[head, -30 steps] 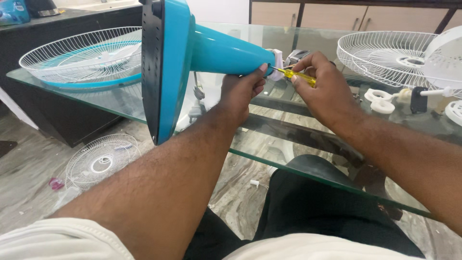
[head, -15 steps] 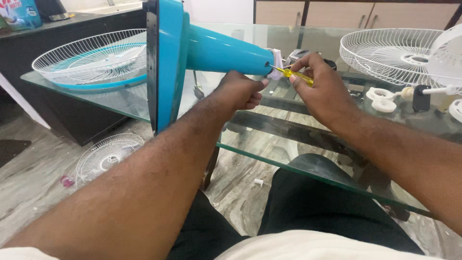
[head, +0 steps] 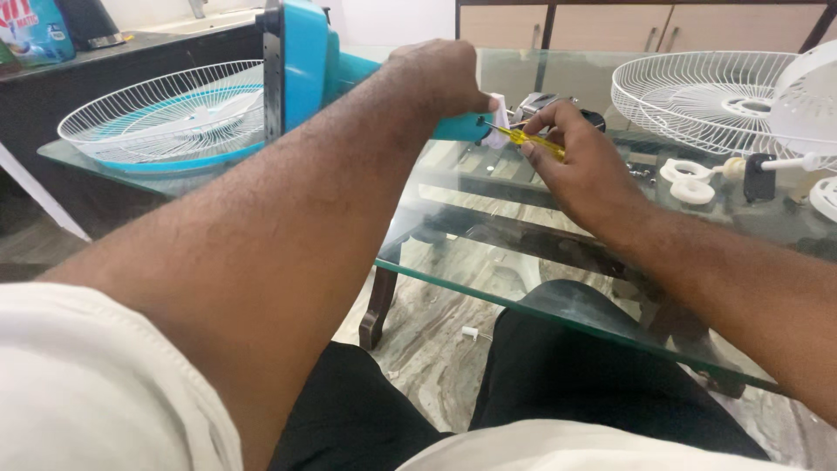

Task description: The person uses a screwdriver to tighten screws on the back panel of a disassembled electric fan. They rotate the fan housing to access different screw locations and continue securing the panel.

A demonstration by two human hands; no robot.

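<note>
We see the blue fan stand (head: 305, 61) lying across the table's near left edge, its narrow end gripped by our left hand (head: 440, 78). The right hand (head: 580, 166) pinches a yellow screwdriver (head: 532, 141), tip at that end (the screw itself is hidden). Assembly looks unfinished: white grilles (head: 697, 92), blade and rings (head: 689, 179) lie loose.
</note>
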